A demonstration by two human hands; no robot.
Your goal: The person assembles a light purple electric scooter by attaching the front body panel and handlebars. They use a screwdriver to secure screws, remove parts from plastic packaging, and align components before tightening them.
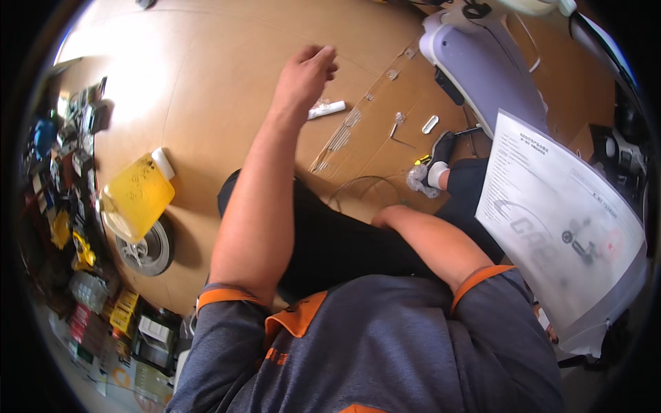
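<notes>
My left hand (311, 72) is stretched out over the brown floor. Its fingers are curled in, and whatever they hold, if anything, is hidden. Just below it lies a white tube-like piece (327, 109) with crumpled clear plastic beside it. My right hand (387, 216) hangs low beside my dark trousers, with its fingers out of sight behind the wrist. A thin dark cable loop (365, 184) lies on the floor near it. Past that are an L-shaped hex key (401, 138) and a small white oval part (430, 124) on flattened cardboard (372, 89).
A pale purple scooter-like body (482, 65) stands at the far right. Printed sheets (551, 234) cover much of the right side. A shoe (441, 148) rests by clear plastic wrap (420, 180). At left are a yellow jug (140, 196), a small wheel (155, 251) and piled boxes (124, 310).
</notes>
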